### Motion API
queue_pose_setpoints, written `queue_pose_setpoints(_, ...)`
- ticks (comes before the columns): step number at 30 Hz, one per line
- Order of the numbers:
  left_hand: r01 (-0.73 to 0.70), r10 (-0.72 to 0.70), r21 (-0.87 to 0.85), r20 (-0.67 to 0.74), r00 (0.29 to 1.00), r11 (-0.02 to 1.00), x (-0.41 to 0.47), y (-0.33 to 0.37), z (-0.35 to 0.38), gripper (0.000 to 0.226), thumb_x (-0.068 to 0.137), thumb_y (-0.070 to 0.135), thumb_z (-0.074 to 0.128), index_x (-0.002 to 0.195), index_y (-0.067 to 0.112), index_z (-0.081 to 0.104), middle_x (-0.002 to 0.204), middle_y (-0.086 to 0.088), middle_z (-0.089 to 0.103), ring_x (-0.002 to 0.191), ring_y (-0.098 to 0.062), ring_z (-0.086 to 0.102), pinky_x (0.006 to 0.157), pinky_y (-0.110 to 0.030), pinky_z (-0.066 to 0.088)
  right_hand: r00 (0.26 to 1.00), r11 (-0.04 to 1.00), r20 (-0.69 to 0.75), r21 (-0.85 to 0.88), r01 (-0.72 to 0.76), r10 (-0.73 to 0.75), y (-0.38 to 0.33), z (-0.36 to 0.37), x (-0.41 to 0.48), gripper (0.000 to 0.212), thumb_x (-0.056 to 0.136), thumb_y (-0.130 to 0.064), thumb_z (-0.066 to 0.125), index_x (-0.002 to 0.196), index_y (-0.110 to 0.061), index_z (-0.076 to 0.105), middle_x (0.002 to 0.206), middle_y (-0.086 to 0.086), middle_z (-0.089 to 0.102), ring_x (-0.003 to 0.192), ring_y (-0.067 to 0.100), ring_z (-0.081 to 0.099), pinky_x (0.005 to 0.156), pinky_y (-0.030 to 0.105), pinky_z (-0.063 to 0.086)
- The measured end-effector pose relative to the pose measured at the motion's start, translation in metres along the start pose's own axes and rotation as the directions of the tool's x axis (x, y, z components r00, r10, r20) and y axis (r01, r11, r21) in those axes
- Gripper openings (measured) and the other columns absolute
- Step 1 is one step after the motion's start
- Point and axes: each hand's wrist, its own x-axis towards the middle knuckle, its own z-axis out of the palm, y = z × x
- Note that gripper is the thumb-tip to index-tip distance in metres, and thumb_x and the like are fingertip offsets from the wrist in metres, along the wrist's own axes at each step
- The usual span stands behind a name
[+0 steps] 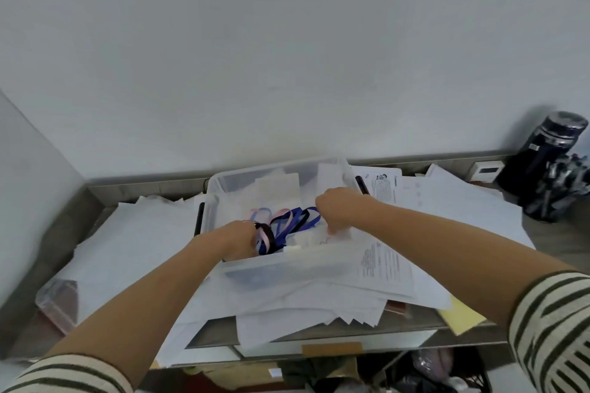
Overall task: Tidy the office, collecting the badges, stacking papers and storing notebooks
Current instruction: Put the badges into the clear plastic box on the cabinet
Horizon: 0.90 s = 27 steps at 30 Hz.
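On the paper-littered bench [555,239], our left hand [238,239] fingers grip the badge lanyards [287,223] inside the clear bin [220,182], our right hand [335,207] curls downward, hold unclear, and tangled loops may snag and drag out.

No writing can be read. The far printed sheet [384,185], just beyond the right hand [338,209], shows dense lines and a small figure at its top, all blurred. The near printed sheet [381,263], just this side of that hand, bears grey text blocks, equally illegible.
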Motion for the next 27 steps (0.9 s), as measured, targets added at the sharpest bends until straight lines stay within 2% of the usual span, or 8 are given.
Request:
queue_pose_setpoints(3,-0.022,0.022,-0.012,0.037,0.999,1.000,0.008,0.004,0.002,0.014,0.096,0.023,0.052,0.091,0.011,0.059,0.097,-0.002,0.057,0.079,-0.017,0.048,0.074,-0.022,0.036,1.000,1.000,0.012,-0.025,0.019,-0.019,0.002,0.004,0.006,0.033,0.083,-0.026,0.074,0.107,-0.013,0.055,0.088,0.002,0.049,0.080,0.022,0.051,0.067,0.032,0.042)
queue_pose_setpoints(6,-0.066,0.068,-0.035,0.055,0.996,0.997,0.004,-0.001,-0.005,0.023,0.095,0.024,0.053,0.114,0.015,0.064,0.120,-0.007,0.059,0.093,-0.020,0.052,0.079,-0.025,0.042,0.999,1.000,0.027,0.003,0.030,-0.030,0.004,0.000,0.008,0.030,0.083,-0.028,0.074,0.095,-0.014,0.051,0.081,-0.001,0.049,0.079,0.021,0.052,0.066,0.031,0.042)
queue_pose_setpoints(8,-0.077,0.070,-0.149,-0.051,0.996,0.986,-0.004,-0.012,-0.021,0.028,0.095,0.026,0.055,0.121,0.019,0.062,0.121,-0.004,0.058,0.096,-0.020,0.057,0.085,-0.029,0.048,0.999,0.998,0.009,0.037,0.041,-0.042,0.005,-0.010,0.011,0.028,0.085,-0.030,0.073,0.096,-0.010,0.056,0.089,0.002,0.058,0.086,0.024,0.057,0.069,0.032,0.046)
queue_pose_setpoints(11,-0.092,-0.039,-0.434,-0.284,0.958,0.896,-0.026,-0.036,-0.045,0.020,0.096,0.021,0.056,0.115,0.022,0.059,0.097,-0.001,0.067,0.080,-0.017,0.066,0.076,-0.031,0.056,0.991,0.991,-0.109,0.099,0.090,-0.079,-0.001,-0.033,0.019,0.028,0.092,-0.028,0.062,0.115,-0.014,0.066,0.113,0.005,0.065,0.104,0.026,0.060,0.087,0.038,0.052)
queue_pose_setpoints(15,-0.098,-0.295,-0.637,-0.481,0.826,0.765,-0.064,-0.067,-0.054,0.017,0.093,0.012,0.055,0.106,0.017,0.063,0.088,-0.006,0.070,0.076,-0.020,0.067,0.065,-0.028,0.054,0.964,0.974,-0.209,0.123,0.190,-0.162,-0.021,-0.064,0.030,0.029,0.095,-0.032,0.055,0.119,-0.020,0.064,0.118,0.004,0.064,0.106,0.025,0.059,0.089,0.038,0.050)
queue_pose_setpoints(18,-0.070,-0.457,-0.737,-0.488,0.744,0.673,-0.094,-0.085,-0.036,0.014,0.094,0.010,0.055,0.104,0.012,0.064,0.087,-0.010,0.069,0.075,-0.022,0.065,0.063,-0.031,0.052,0.932,0.947,-0.275,0.149,0.284,-0.236,-0.047,-0.075,0.034,0.028,0.095,-0.035,0.053,0.118,-0.025,0.065,0.119,0.000,0.065,0.107,0.023,0.059,0.089,0.036,0.049)
queue_pose_setpoints(23,0.065,-0.739,-0.880,-0.354,0.574,0.471,-0.164,-0.107,0.032,0.012,0.094,0.010,0.056,0.101,0.011,0.065,0.084,-0.009,0.069,0.073,-0.022,0.066,0.062,-0.033,0.052,0.763,0.798,-0.447,0.157,0.581,-0.467,-0.125,-0.088,0.025,0.019,0.094,-0.031,0.052,0.104,-0.027,0.069,0.101,-0.008,0.066,0.094,0.017,0.061,0.075,0.029,0.046)
queue_pose_setpoints(27,0.149,-0.902,-0.956,-0.177,0.393,0.252,-0.244,-0.106,0.118,0.012,0.092,0.008,0.056,0.098,0.009,0.066,0.082,-0.012,0.069,0.071,-0.024,0.066,0.059,-0.031,0.052,0.605,0.632,-0.501,0.140,0.762,-0.619,-0.210,-0.082,-0.003,0.020,0.093,-0.031,0.054,0.103,-0.026,0.070,0.099,-0.006,0.071,0.091,0.017,0.062,0.081,0.035,0.052)
